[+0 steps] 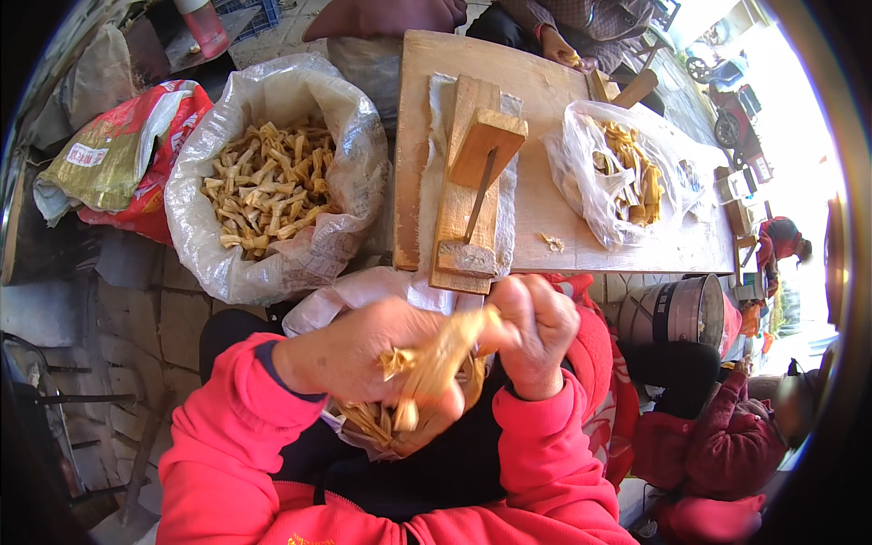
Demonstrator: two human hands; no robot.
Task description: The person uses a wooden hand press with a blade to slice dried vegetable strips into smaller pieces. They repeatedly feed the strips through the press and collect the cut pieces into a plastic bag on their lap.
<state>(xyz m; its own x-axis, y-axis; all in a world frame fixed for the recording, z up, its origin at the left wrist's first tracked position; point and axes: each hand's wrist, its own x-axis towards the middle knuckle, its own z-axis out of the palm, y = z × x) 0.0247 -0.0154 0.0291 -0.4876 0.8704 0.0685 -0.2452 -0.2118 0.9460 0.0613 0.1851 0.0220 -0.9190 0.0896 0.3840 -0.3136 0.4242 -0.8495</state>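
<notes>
Both hands work above my lap, pulling on one bunch of pliable yellow food strips (446, 354) that looks like tofu skin. My left hand (381, 347) grips its lower part, with a folded end sticking out by the fingers. My right hand (538, 334) is closed on the upper end; motion blurs it, and its fingertips are hidden. Below them an open plastic bag (327, 303) in my lap holds more yellow strips (364, 422). Just beyond my hands, a wooden board (446, 228) bears an upright wooden block (490, 139) and a slanting thin metal bar (481, 197).
A large woven plastic sack (354, 129) with many knotted yellow pieces (272, 177) stands left of the wooden table (545, 75). On the table lie a clear bag (579, 177) of strips and a grey cloth (505, 225). A metal bucket (654, 313) and other people sit to the right.
</notes>
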